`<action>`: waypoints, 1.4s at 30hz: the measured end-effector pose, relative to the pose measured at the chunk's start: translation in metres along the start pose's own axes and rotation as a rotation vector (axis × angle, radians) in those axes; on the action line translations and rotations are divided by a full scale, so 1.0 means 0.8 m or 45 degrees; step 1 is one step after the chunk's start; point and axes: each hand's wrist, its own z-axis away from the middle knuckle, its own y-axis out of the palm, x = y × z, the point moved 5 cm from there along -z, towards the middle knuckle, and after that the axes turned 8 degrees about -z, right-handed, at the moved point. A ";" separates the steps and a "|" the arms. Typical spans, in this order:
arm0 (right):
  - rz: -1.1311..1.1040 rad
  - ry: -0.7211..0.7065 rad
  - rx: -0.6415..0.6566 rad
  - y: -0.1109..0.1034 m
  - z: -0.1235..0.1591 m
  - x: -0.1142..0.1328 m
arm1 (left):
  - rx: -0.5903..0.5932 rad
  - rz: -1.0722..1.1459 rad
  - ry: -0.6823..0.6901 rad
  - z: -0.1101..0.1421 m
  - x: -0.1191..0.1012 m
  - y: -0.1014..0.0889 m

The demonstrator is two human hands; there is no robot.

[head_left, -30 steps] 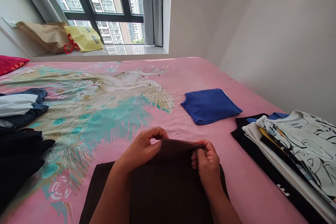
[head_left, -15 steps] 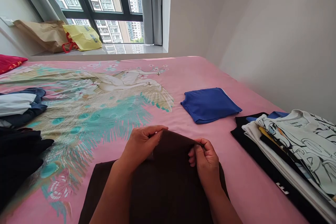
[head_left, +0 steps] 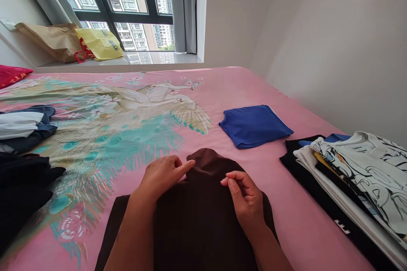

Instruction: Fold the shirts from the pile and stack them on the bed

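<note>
A dark brown garment (head_left: pixel 203 216) lies on the pink bedspread (head_left: pixel 133 135) in front of me, its far edge pushed up into a rounded hump. My left hand (head_left: pixel 160 175) rests on the garment's left side with the fingers extended toward the hump and nothing gripped. My right hand (head_left: pixel 244 197) hovers over the garment's right side, fingers loosely curled and apart, with no cloth between them. A folded blue garment (head_left: pixel 254 126) lies beyond my right hand.
A stack of folded printed and black shirts (head_left: pixel 352 178) sits at the right edge of the bed. Dark and white clothes (head_left: pixel 22 152) are piled at the left. A red pillow (head_left: pixel 12 74), paper bags (head_left: pixel 76 44) on the windowsill, and a wall close on the right.
Both hands were pinching the brown garment's far edge and holding it up. They have let go, and the edge has dropped forward onto the bed.
</note>
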 end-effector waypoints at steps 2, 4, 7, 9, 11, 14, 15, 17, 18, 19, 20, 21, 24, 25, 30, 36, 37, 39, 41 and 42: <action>0.088 -0.026 0.178 0.009 0.002 0.003 | 0.126 -0.035 0.030 -0.003 -0.001 0.013; 0.193 0.017 0.301 0.015 0.001 -0.002 | 0.120 0.056 0.122 -0.005 -0.011 0.022; 0.296 0.061 0.362 0.016 -0.001 -0.012 | 0.157 0.482 0.302 -0.004 -0.030 0.028; 0.327 0.057 0.361 0.015 -0.003 -0.015 | 0.243 0.804 0.400 0.000 -0.037 0.028; 0.353 0.054 0.357 0.015 -0.003 -0.017 | 0.286 0.928 0.446 0.004 -0.038 0.024; 0.369 0.037 0.358 0.015 -0.003 -0.017 | 0.288 0.726 0.470 0.007 -0.034 0.020; 0.369 0.028 0.359 0.015 -0.003 -0.016 | 0.279 0.596 0.471 0.007 -0.033 0.020; 0.370 0.010 0.359 0.014 -0.003 -0.016 | 0.225 0.310 0.451 0.005 -0.031 0.019; 0.372 0.006 0.360 0.014 -0.003 -0.016 | 0.175 0.179 0.433 0.003 -0.030 0.018; 0.374 0.003 0.359 0.014 -0.003 -0.017 | 0.105 0.074 0.411 0.002 -0.028 0.015; 0.374 0.003 0.356 0.014 -0.003 -0.017 | 0.028 0.003 0.387 0.000 -0.026 0.011; 0.371 0.003 0.351 0.014 -0.004 -0.018 | -0.043 -0.034 0.368 -0.001 -0.024 0.007; 0.356 0.002 0.334 0.013 -0.004 -0.019 | -0.052 0.003 0.286 -0.001 -0.008 0.000; 0.352 0.006 0.331 0.013 -0.004 -0.019 | 0.036 0.050 0.239 0.000 -0.001 0.001; 0.356 0.048 0.329 0.013 -0.004 -0.020 | 0.379 0.244 0.143 0.005 0.012 0.016; 0.351 0.066 0.323 0.013 -0.004 -0.017 | 0.255 0.714 0.206 0.002 -0.004 0.012; 0.351 0.066 0.320 0.012 -0.003 -0.017 | 0.253 0.696 0.204 0.001 -0.003 0.012; 0.350 0.062 0.320 0.012 -0.003 -0.018 | 0.274 0.552 0.156 0.000 0.004 0.014; 0.352 0.063 0.321 0.012 -0.003 -0.019 | 0.330 0.404 0.084 -0.002 0.014 0.019; 0.355 0.067 0.323 0.012 -0.003 -0.020 | 0.365 0.364 0.061 -0.003 0.017 0.021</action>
